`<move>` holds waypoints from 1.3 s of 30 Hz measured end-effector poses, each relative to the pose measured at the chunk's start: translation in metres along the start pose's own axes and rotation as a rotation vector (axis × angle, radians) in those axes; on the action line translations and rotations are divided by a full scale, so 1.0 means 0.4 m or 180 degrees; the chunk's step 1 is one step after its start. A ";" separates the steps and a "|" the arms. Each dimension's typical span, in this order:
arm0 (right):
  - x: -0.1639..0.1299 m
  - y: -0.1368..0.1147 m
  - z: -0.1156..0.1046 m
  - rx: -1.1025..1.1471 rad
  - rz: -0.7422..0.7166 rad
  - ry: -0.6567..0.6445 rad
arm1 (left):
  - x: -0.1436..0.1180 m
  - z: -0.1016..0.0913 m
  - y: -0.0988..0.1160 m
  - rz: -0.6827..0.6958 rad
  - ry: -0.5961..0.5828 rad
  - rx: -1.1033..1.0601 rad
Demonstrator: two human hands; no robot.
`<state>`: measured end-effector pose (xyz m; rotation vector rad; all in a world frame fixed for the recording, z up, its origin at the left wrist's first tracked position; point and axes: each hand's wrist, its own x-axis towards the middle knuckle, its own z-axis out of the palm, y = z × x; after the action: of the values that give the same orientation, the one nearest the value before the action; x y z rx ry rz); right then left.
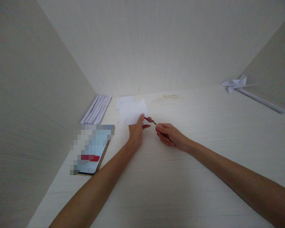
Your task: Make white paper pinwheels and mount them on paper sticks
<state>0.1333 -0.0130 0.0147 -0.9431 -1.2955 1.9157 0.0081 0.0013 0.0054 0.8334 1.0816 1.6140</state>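
Observation:
My left hand (137,131) is closed on a piece of white paper (130,110), with the thumb pressed on its lower right edge. The paper has a pointed flap standing up at its upper right. Just to the right, my right hand (167,133) is wrapped round a slim dark tool (154,121). Its narrow end points up and left to the fingers of my left hand and the paper's edge. The tool's exact kind is too small to make out, and its rear part is mostly hidden in my palm.
Behind the held paper lies another white sheet (124,99). A bundle of folded paper strips (96,109) rests by the left wall. Closer in is a phone (95,152), partly blurred. At the far right, a folded paper figure (236,84) sits at a long paper strip (261,100).

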 end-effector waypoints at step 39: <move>0.012 0.012 -0.001 0.0262 -0.0904 0.0929 | -0.012 -0.001 -0.004 -0.0149 -0.0577 0.0320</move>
<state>0.1304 -0.0103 0.0088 -0.9042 -1.1045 1.5383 0.0097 -0.0031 0.0036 0.9938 1.0515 1.4249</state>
